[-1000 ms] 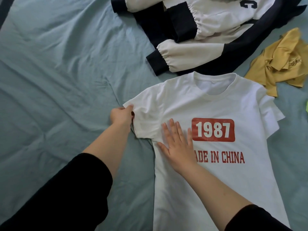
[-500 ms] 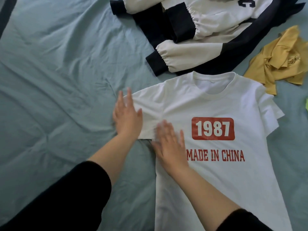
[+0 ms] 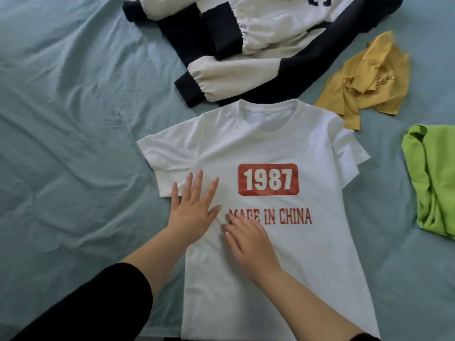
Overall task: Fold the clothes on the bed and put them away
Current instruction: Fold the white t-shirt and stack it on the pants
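Observation:
A white T-shirt [image 3: 283, 254] with a red "1987 MADE IN CHINA" print lies face up and flat on the bed, collar away from me. My left hand [image 3: 193, 207] presses flat on it with fingers spread, at the armpit of its left sleeve. Just below the red lettering, my right hand [image 3: 248, 239] rests flat on the shirt's front, fingertips pointing left toward the left hand. Neither hand grips any cloth. The shirt's right sleeve lies folded over on itself.
A navy and cream jacket [image 3: 258, 45] lies beyond the collar. A crumpled mustard garment [image 3: 364, 77] sits at the upper right, and a lime green garment [image 3: 433, 180] at the right edge. Blue-grey bed sheet [image 3: 66, 143] stretches to the left.
My left hand let go of the sleeve edge, opened flat and slid right onto the shirt body. My right hand slid down and left over the lettering. The view shifted, showing the green garment.

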Tool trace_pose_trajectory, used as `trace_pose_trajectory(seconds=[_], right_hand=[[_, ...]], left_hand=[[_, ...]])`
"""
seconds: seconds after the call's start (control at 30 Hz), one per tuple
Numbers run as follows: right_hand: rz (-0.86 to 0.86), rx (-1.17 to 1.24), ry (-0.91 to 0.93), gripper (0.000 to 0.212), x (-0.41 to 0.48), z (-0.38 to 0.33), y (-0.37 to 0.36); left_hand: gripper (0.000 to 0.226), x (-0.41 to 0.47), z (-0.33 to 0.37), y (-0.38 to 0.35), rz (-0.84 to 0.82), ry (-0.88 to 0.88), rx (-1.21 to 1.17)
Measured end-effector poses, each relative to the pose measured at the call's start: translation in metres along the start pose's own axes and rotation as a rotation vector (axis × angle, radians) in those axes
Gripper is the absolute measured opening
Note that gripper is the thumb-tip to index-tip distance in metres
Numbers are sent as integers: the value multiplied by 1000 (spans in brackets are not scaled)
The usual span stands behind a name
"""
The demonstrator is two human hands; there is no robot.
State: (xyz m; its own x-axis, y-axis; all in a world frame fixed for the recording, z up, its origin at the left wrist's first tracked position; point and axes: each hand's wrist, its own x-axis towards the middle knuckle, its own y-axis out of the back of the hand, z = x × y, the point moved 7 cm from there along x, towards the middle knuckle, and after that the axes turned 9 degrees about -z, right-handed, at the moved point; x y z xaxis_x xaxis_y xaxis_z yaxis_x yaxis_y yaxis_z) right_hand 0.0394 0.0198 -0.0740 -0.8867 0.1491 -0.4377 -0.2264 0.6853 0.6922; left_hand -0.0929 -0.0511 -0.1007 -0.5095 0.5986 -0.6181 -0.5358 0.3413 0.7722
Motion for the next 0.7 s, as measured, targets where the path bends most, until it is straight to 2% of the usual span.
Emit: trace_pose_trajectory(seconds=[0.17,0.23,0.3,0.37,0.43,0.5,0.63,0.7], right_hand=[[376,307,-398,20,-46,124,89],[553,556,-626,16,-65,181,116],[637,818,-788,16,-73,233,127],[598,1123,-812,27,-59,258,129],[595,1495,-743,30,-40,271,135],[605,1762,-682,30,-18,277,145],[575,1860,-650,28,17,283,163],[667,1672,-650,22,20,291,182]], left_hand=[[70,11,116,-14,-101,-91,-108],[78,26,164,-13,-117,-116,-130],[88,46,202,-11,-147,-80,-174],[101,60,218,-8,-190,23,-245],[113,71,230,-12,-217,109,-306],[119,76,234,-18,-220,139,-319],[120,79,234,-23,-207,139,-314],[120,79,235,-21,-213,136,-306]])
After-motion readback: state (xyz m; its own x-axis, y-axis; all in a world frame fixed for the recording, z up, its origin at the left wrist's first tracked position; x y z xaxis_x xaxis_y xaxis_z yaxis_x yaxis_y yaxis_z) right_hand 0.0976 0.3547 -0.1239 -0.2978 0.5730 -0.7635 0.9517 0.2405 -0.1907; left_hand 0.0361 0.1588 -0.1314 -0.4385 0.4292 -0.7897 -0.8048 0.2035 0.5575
